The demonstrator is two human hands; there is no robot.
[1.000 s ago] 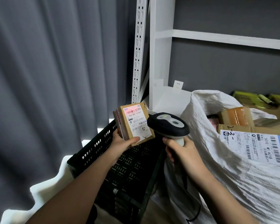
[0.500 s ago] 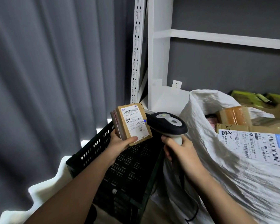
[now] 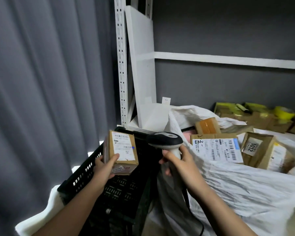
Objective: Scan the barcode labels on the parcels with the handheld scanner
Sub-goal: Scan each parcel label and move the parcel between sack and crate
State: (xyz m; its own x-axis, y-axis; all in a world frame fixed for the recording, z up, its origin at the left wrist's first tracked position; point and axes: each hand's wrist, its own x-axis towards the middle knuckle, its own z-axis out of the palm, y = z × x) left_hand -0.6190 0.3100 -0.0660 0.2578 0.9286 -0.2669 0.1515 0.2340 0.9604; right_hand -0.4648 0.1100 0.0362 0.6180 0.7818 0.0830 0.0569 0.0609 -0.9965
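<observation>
My left hand (image 3: 103, 166) grips a small cardboard parcel (image 3: 122, 151) from below, thumb curled up onto its front face, where the white barcode label (image 3: 124, 147) faces me. I hold it above a black perforated plastic crate (image 3: 112, 189). My right hand (image 3: 180, 160) is wrapped around the pale handle of the handheld scanner (image 3: 165, 142), whose dark head sits just right of the parcel, not touching it; its cable (image 3: 192, 213) drops below my wrist. To my right a big white woven sack (image 3: 245, 189) lies open, holding more cardboard parcels, one with a large shipping label (image 3: 216, 149) turned up. Behind stand a white slotted shelving upright (image 3: 121, 65) and a white shelf rail (image 3: 228, 59) against a dark grey wall (image 3: 228, 26). Grey curtains (image 3: 49, 82) hang along my left.
</observation>
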